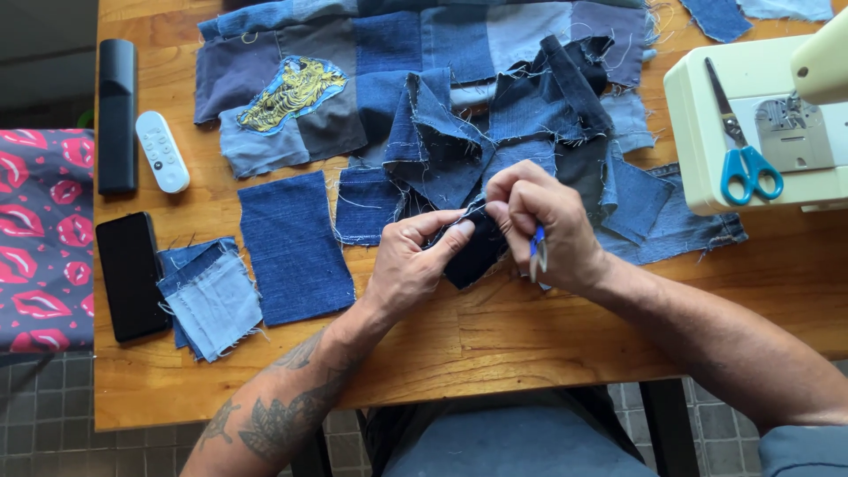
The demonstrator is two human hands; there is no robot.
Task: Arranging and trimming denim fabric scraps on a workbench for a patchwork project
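Note:
My left hand point(415, 261) pinches the edge of a dark denim patch point(473, 256) that hangs off a large patchwork of sewn denim pieces point(424, 53). My right hand point(543, 221) grips the same patch from the right, thumb and fingers at its top edge. A small blue-handled thread snip point(538, 252) is tucked in that hand's lower fingers, blades pointing down. Both hands meet over the wooden table point(495, 344), just below the patchwork's lower edge.
Loose denim rectangles lie left: a dark one point(293, 247) and a small stack point(210, 296). A black phone point(131, 274), white remote point(162, 151) and black remote point(117, 115) line the left edge. A sewing machine point(760, 124) with blue scissors point(742, 141) stands at right.

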